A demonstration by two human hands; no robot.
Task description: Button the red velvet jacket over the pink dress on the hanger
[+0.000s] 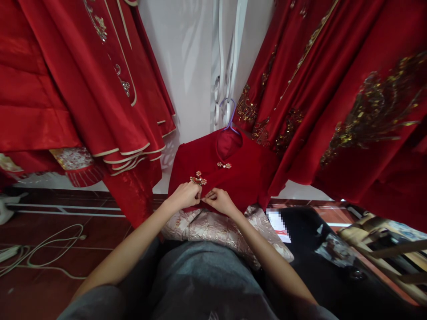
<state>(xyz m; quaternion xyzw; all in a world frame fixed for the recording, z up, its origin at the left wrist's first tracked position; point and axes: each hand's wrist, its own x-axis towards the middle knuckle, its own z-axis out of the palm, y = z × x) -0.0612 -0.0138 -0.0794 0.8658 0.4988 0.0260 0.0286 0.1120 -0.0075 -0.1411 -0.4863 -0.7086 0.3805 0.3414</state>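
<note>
A red velvet garment [248, 178] hangs in front of me on a purple hanger [231, 120]. Jewelled gold flower ornaments decorate it: a small one [224, 165] below the neck opening and a larger brooch-like ornament [199, 179] lower on the left. Just under that larger ornament is my left hand [186, 195], its fingers curled closed against the garment. Close beside it, my right hand [220, 200] has thumb and forefinger pinched together, tips almost meeting the left fingers. Whatever lies between the fingertips is too small to make out. Pale brocade fabric [213, 224] lies across my lap beneath both hands.
Red embellished gowns hang on the left [86, 98] and right [353, 111]. White doors [187, 58] stand behind. A white cable [50, 240] coils on the tiled floor. To my right, a black surface [307, 266] bears a plastic bag [336, 250] and a paper [278, 226].
</note>
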